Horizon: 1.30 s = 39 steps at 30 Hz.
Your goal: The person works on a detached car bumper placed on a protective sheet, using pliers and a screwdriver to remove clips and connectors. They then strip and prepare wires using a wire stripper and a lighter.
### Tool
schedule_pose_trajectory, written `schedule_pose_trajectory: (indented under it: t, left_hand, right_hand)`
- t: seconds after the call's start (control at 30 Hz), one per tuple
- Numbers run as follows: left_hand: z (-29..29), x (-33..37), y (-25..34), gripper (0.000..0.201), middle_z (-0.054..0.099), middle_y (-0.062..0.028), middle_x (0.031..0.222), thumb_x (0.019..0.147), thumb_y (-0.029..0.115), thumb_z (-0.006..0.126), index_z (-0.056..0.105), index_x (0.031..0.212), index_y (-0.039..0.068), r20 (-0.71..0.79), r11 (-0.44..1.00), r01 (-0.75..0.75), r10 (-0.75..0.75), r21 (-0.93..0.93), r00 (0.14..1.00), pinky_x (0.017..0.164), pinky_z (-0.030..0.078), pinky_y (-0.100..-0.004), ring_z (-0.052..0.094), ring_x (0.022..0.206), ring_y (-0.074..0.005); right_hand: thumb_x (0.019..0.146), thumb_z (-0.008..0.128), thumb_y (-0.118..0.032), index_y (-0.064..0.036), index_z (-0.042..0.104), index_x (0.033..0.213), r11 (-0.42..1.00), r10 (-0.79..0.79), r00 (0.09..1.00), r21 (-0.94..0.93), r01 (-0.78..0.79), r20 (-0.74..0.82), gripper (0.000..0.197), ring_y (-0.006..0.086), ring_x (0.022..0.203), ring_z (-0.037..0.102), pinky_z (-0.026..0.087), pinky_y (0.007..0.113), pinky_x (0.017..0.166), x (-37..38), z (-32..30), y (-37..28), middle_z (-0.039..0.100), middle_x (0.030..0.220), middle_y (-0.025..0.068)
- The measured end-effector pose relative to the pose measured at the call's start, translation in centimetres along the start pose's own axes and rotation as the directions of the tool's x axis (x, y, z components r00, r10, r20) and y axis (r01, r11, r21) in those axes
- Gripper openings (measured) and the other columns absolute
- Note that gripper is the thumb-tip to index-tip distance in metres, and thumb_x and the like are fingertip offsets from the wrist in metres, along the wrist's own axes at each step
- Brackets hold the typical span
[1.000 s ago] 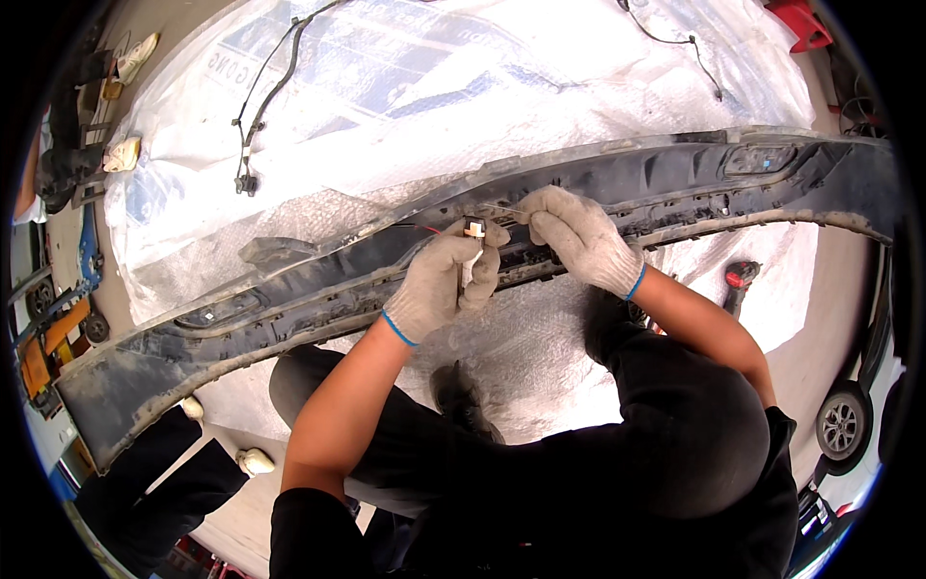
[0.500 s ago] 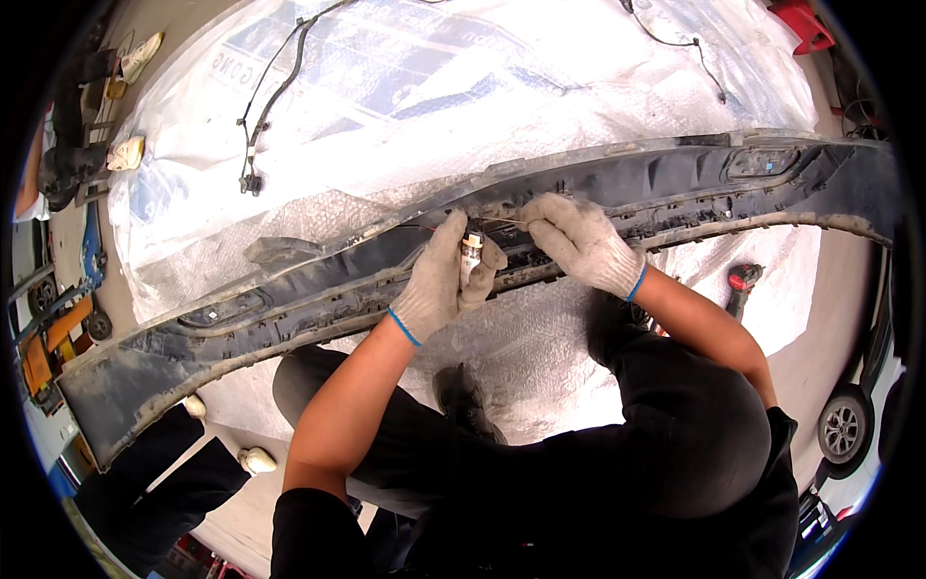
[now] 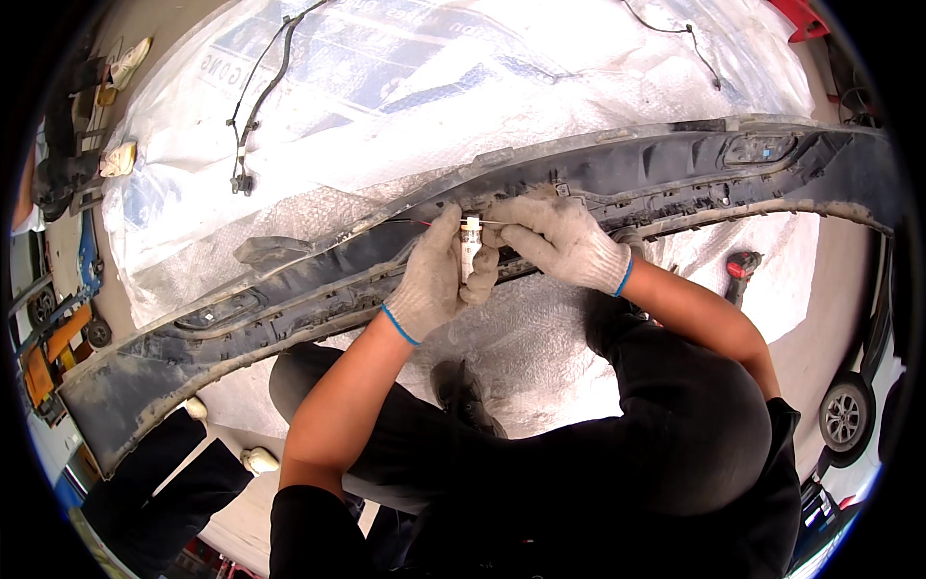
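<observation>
A long dark bumper point(image 3: 617, 174), dirty and curved, lies across in front of me with its inner side up. Over its middle my left hand point(image 3: 439, 265), in a pale knit glove, is closed round a small whitish lighter point(image 3: 470, 253) that stands upright with its metal top away from me. A thin wire point(image 3: 490, 223) runs just by the lighter's top, and a reddish stretch of it shows left of the left thumb. My right hand point(image 3: 564, 236), gloved likewise, pinches the wire close to the lighter; its fingertips are partly hidden. No flame can be made out.
Under the bumper is a white plastic sheet point(image 3: 386, 145). Beyond lie black wiring harnesses point(image 3: 258, 121), point(image 3: 690, 34). A red-and-black power tool point(image 3: 741, 270) rests right of my knee. Other people's feet point(image 3: 258, 460) are at the left; a car wheel point(image 3: 846, 420) is at the right.
My right hand has come left and closer to my left hand along the wire. The lighter is now more upright and its top sits by the wire.
</observation>
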State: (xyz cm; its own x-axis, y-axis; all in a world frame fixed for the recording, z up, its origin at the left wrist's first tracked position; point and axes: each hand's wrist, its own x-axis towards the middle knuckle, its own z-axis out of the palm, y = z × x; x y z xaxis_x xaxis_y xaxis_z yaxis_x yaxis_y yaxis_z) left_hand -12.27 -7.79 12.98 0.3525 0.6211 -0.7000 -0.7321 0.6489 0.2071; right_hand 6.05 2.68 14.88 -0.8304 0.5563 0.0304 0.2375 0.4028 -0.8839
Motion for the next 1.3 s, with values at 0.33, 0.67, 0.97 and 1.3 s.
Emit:
schedule_pose_trajectory:
  t: [0.33,0.67,0.97,1.3]
  left_hand:
    - [0.7,0.1,-0.6,0.065,0.054,0.0004,0.066,0.101,0.069,0.033,0.064,0.091,0.012,-0.074,0.999,-0.026,0.028,0.027,0.997,0.044,0.02,-0.0263,0.035,0.049,-0.0111]
    - [2.1,-0.6,-0.2,0.069,0.045,0.002,0.057,0.103,0.067,0.024,0.06,0.08,0.014,-0.228,0.993,-0.009,0.037,0.122,0.973,0.044,0.017,-0.0277,0.03,0.045,-0.0093]
    - [0.5,0.2,-0.5,0.06,0.053,-0.0047,0.058,0.104,0.05,0.035,0.058,0.068,0.007,-0.241,0.961,-0.125,0.186,0.245,0.952,0.039,0.021,-0.0272,0.035,0.042,-0.011]
    - [0.2,0.2,-0.1,0.048,0.055,-0.007,0.062,0.099,0.033,0.039,0.053,0.061,0.007,-0.222,0.904,-0.146,0.251,0.401,0.942,0.038,0.022,-0.0267,0.034,0.042,-0.0105]
  right_hand:
    - [0.096,0.059,-0.015,0.001,0.066,0.119,0.999,0.041,0.998,0.008,-0.041,0.042,0.029,0.0326,0.083,0.07,0.057,0.039,0.074,-0.9,0.8,0.4,0.07,0.095,0.0179]
    - [0.098,0.056,-0.016,0.0014,0.063,0.125,0.998,0.057,0.979,0.006,-0.059,0.194,0.033,0.0292,0.08,0.069,0.056,0.039,0.073,-1.4,0.9,0.1,0.068,0.092,0.016]
    - [0.099,0.052,-0.016,-0.0004,0.063,0.119,0.935,0.306,0.95,0.172,-0.311,0.059,0.027,0.0271,0.075,0.067,0.054,0.04,0.072,-0.8,-1.5,-0.6,0.068,0.086,0.016]
    - [0.094,0.054,-0.01,-0.0022,0.064,0.107,0.994,-0.02,0.995,-0.106,0.03,0.095,0.018,0.0368,0.079,0.067,0.055,0.042,0.07,-1.0,-1.3,0.9,0.067,0.095,0.0155]
